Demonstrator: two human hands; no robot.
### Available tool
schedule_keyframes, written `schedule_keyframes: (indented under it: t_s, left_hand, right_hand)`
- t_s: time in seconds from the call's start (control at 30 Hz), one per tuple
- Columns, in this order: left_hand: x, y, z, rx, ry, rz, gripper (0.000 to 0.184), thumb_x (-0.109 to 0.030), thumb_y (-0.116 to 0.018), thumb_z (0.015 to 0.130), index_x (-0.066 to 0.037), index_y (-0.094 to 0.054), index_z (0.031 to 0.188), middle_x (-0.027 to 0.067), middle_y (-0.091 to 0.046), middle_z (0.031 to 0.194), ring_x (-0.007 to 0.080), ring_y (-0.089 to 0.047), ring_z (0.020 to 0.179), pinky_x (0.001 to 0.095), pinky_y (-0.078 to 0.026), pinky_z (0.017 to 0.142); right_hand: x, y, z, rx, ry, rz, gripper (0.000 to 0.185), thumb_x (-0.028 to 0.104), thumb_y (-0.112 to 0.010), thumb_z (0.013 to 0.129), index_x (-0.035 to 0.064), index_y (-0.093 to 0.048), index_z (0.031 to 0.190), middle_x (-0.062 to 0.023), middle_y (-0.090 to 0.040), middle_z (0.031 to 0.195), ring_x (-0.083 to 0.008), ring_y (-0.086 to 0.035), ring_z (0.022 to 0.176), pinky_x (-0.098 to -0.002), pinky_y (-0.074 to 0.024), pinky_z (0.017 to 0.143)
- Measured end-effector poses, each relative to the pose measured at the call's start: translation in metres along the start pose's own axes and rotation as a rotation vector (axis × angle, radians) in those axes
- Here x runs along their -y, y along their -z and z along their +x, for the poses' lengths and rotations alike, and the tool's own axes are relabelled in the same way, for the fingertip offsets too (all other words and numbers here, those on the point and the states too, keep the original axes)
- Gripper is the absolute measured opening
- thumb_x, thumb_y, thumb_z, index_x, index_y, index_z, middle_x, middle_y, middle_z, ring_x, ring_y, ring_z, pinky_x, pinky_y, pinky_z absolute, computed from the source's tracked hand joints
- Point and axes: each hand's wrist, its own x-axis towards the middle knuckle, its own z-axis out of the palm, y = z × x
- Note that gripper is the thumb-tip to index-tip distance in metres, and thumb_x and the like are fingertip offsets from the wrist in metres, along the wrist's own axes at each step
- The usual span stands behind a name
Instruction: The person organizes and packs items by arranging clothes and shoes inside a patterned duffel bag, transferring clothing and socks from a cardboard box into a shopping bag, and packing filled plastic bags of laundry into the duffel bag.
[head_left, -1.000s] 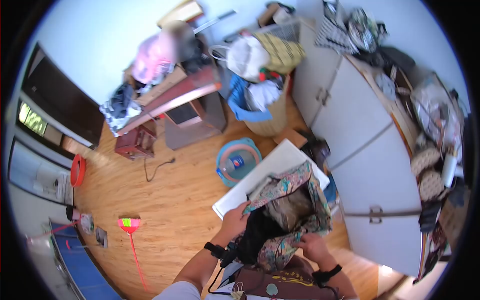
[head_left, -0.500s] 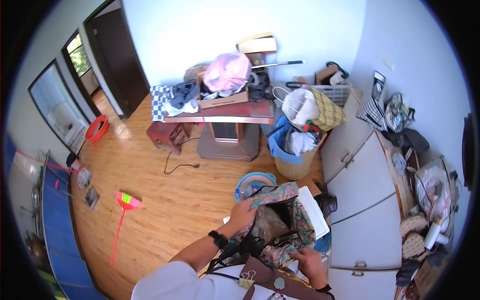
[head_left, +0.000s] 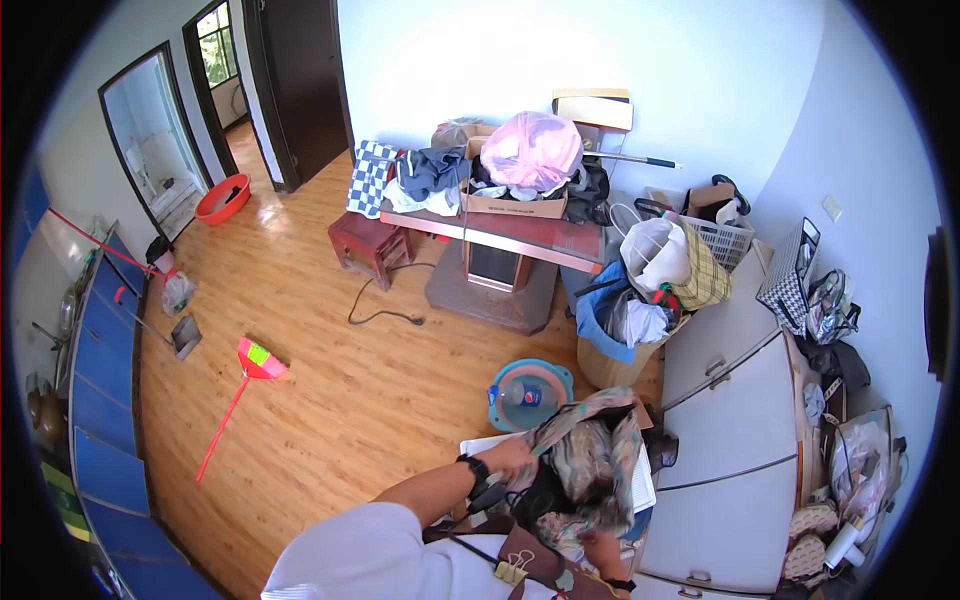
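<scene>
A floral-camouflage cloth bag point(head_left: 592, 455) is held up in front of my body, its mouth gaping and a dark inside showing. My left hand point(head_left: 512, 457), with a black watch on the wrist, is closed on the bag's upper left edge. Lower down, my right hand point(head_left: 603, 550) grips the near right side; its fingers are partly hidden and a little blurred. Behind the bag a white flat tray-like piece point(head_left: 645, 482) shows in part. A brown apron or pouch with a binder clip point(head_left: 514, 567) hangs at my front.
Past the bag, a blue basin point(head_left: 565, 375) holds a plastic bottle. A bin point(head_left: 605, 365) stuffed with bags stands beside white cabinets point(head_left: 730, 430). A loaded table point(head_left: 500, 232), a red stool point(head_left: 370, 240), a power cord and a broom point(head_left: 262, 360) are further off.
The view has turned leftward, so the room sits further right in frame. Both hands keep hold of the bag; its top edge has shifted and the basin shows more fully.
</scene>
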Motion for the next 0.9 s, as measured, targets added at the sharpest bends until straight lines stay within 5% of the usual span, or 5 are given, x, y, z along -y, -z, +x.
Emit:
schedule_keyframes:
  t_s: [0.1,0.17,0.37,0.53,0.9]
  left_hand:
    - [0.028,0.006,-0.047,-0.056,0.139,-0.442,0.025,-0.03,-0.059,0.086,-0.006,-0.063,0.089,0.0098,-0.063,0.077,0.0193,-0.064,0.065,0.0296,-0.052,0.053]
    - [0.066,0.014,-0.058,-0.07,0.183,-0.421,0.024,-0.029,-0.059,0.086,-0.005,-0.062,0.09,0.0104,-0.064,0.077,0.0194,-0.064,0.065,0.03,-0.052,0.054]
    - [0.131,0.062,-0.112,-0.163,0.305,-0.491,0.023,-0.021,-0.059,0.085,0.0,-0.061,0.093,0.0129,-0.063,0.076,0.0202,-0.063,0.061,0.0303,-0.051,0.053]
    - [0.146,0.093,-0.144,-0.383,0.281,-0.691,0.021,-0.016,-0.057,0.084,0.002,-0.058,0.095,0.0149,-0.063,0.075,0.02,-0.062,0.057,0.03,-0.05,0.048]
    - [0.115,0.09,-0.192,-0.419,0.2,-0.564,0.019,-0.02,-0.058,0.085,-0.003,-0.058,0.092,0.0117,-0.063,0.076,0.0192,-0.064,0.062,0.0286,-0.05,0.051]
  right_hand:
    - [0.024,-0.036,-0.001,0.133,-0.046,0.263,0.016,0.015,-0.063,0.073,0.0114,-0.071,0.087,-0.0148,-0.066,0.078,-0.0292,-0.065,0.074,-0.0366,-0.0513,0.071]
    - [0.034,-0.061,-0.005,0.086,-0.101,0.526,0.019,0.015,-0.062,0.073,0.0084,-0.07,0.09,-0.0165,-0.066,0.077,-0.0272,-0.065,0.073,-0.0355,-0.0512,0.071]
    - [0.058,-0.093,0.004,0.142,-0.039,0.226,0.024,0.025,-0.06,0.075,0.0096,-0.069,0.092,-0.0165,-0.065,0.074,-0.0303,-0.064,0.071,-0.0345,-0.0511,0.068]
    - [0.1,-0.08,0.01,0.219,-0.063,0.334,0.023,0.016,-0.058,0.077,0.0011,-0.066,0.094,-0.0114,-0.066,0.07,-0.019,-0.066,0.066,-0.0312,-0.0513,0.062]
    - [0.076,-0.116,0.018,0.056,-0.158,0.581,0.024,0.015,-0.058,0.078,0.001,-0.066,0.096,-0.012,-0.066,0.07,-0.018,-0.064,0.06,-0.0307,-0.0507,0.058]
